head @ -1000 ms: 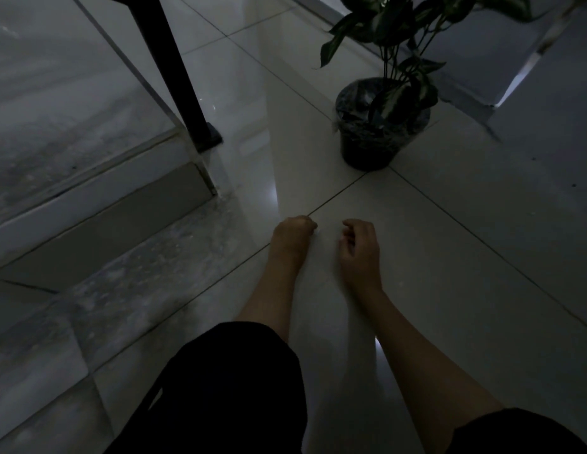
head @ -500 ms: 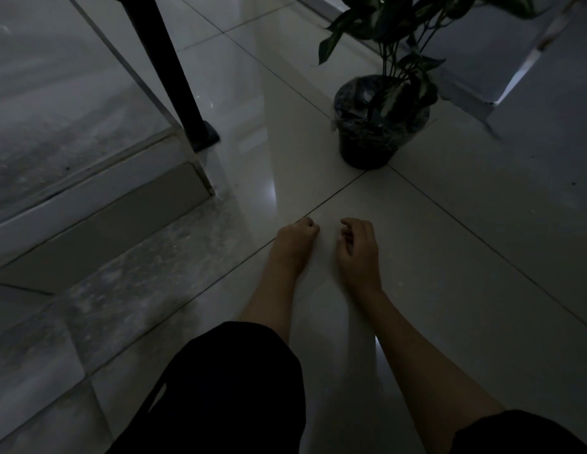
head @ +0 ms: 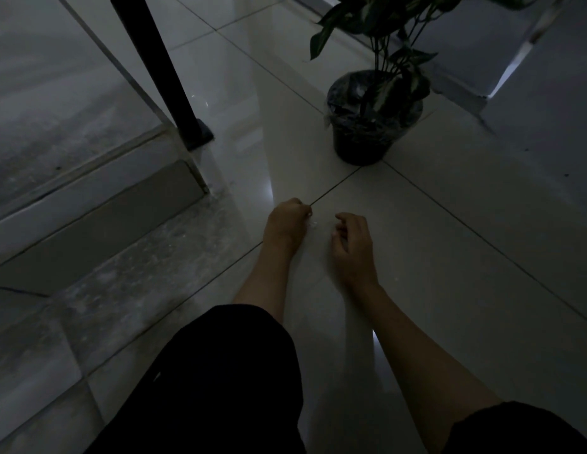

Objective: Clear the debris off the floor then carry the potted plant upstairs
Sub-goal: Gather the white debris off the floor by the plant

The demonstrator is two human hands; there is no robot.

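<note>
The potted plant (head: 374,126) stands on the pale floor tiles ahead, a dark pot wrapped in clear plastic with green and variegated leaves. My left hand (head: 287,221) rests low on the floor in a closed fist, its fingertips pinched at tiny pale bits of debris (head: 313,222) beside a tile joint. My right hand (head: 352,244) hovers just to the right of those specks, fingers curled and apart, with nothing seen in it. Both hands are about one tile short of the pot. The light is dim, so the debris is barely visible.
A marble stair step (head: 89,208) rises on the left, with a black railing post (head: 174,93) bolted at its corner. A wall base (head: 475,103) runs behind the plant. My dark-clothed knees (head: 220,388) fill the bottom of the view.
My hands have drawn slightly apart; the right hand shifted a little right and back, and the left fist pinches at the specks. The plant has not moved.
</note>
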